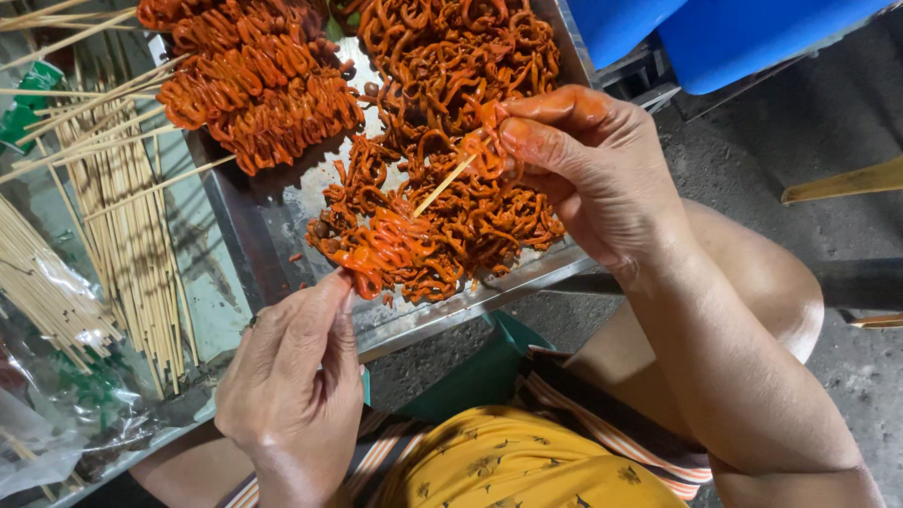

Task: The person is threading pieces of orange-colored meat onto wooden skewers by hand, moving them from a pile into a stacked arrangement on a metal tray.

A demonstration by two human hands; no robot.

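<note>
My left hand (296, 376) pinches the lower end of a bamboo skewer (442, 185) packed with folded orange marinated meat strips (376, 249). My right hand (583, 160), stained orange, pinches another strip at the skewer's bare upper tip. Both hands work just above a metal tray (273, 221) that holds a loose heap of the same orange strips (451, 66).
Finished orange skewers (254, 85) lie stacked at the tray's upper left. Bare bamboo sticks (132, 235) lie in piles to the left, some in a clear plastic bag (47, 301). A blue container (724, 33) stands upper right on the dark ground. My knee sits below the tray.
</note>
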